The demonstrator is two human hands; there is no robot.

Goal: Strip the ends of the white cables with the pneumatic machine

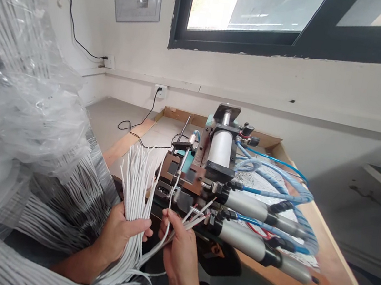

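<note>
My left hand [126, 231] is wrapped round a thick bundle of white cables [137, 192], whose cut ends fan upward. Beside it, my right hand [178, 241] is closed on several white cables. One cable [171, 197] runs up from the right hand's fingertips to the brown jaws of a pneumatic machine [221, 150]. Other cables [196, 218] in the right hand point up to the right, with bare or coloured tips. The cable's upper end at the jaws is too small to make out.
Plastic-wrapped cable bundles [29, 112] fill the left side. Silver cylinders [243, 240] and blue air hoses [276, 192] extend right from the machine. A wooden edge [342, 253] borders the bench. A black cord [153, 107] hangs from a wall socket behind.
</note>
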